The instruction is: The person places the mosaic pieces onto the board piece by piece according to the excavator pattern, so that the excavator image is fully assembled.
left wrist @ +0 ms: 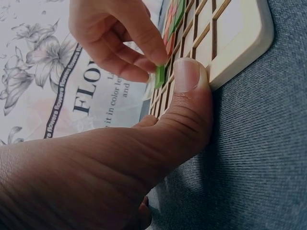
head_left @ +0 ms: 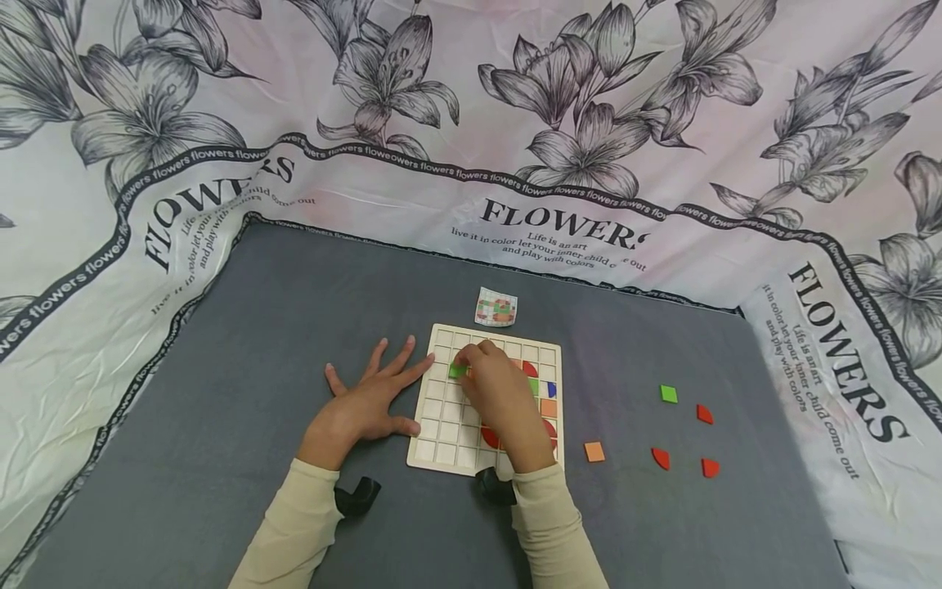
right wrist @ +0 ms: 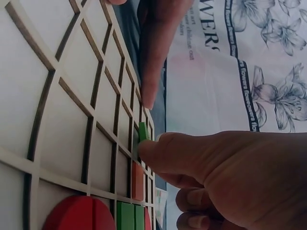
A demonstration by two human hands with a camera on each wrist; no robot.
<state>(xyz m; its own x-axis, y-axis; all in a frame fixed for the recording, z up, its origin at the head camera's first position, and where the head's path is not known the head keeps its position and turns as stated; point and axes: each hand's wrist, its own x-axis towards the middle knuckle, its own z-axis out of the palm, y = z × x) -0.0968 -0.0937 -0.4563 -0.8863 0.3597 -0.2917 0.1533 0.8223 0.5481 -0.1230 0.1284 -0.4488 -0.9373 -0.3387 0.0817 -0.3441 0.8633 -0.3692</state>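
My right hand (head_left: 496, 388) pinches a green square tile (head_left: 456, 370) between thumb and fingers over the upper left of a wooden grid board (head_left: 447, 454). In the left wrist view the green tile (left wrist: 159, 76) stands tilted at the grid. An orange tile (right wrist: 137, 179) sits in a cell near it. My left hand (head_left: 368, 405) is spread beside the board, its thumb (left wrist: 187, 81) and a fingertip touching the left edge. Red pieces (head_left: 489, 438), a blue piece (head_left: 552, 389) and an orange square (head_left: 549, 407) lie in cells; my right hand hides part of the grid.
A small pattern card (head_left: 496, 307) lies behind the board. To the right on the grey cloth (head_left: 625, 523) are an orange square (head_left: 594, 451), a green square (head_left: 668, 394) and red quarter-round pieces (head_left: 661, 458). Flower-printed fabric (head_left: 412, 188) surrounds the table.
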